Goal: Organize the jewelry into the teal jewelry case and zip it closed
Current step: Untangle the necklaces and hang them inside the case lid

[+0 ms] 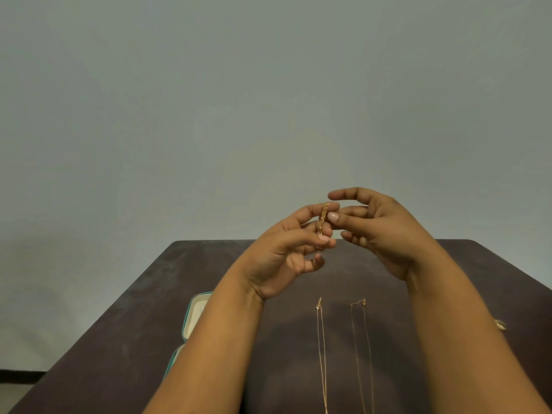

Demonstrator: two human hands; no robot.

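The open teal fabric jewelry case (191, 319) sits on the dark brown worktop (119, 339), mostly hidden behind the left forearm; its contents cannot be made out. The left hand (286, 249) holds a gold patterned bracelet (323, 218) raised in a pinching grip; the right hand (376, 228) has fingers spread, touching it. Two thin gold chain necklaces (322, 354) lie cut off below.

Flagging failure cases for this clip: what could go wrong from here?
1. The gold bracelet is pinched only by left hand fingertips, raised above the dark table; a loose grip could drop it.
2. The two thin necklaces lie under the forearms; lowering could drag or tangle them.
3. The left forearm hides most of the open teal jewelry case, so placement may miss.
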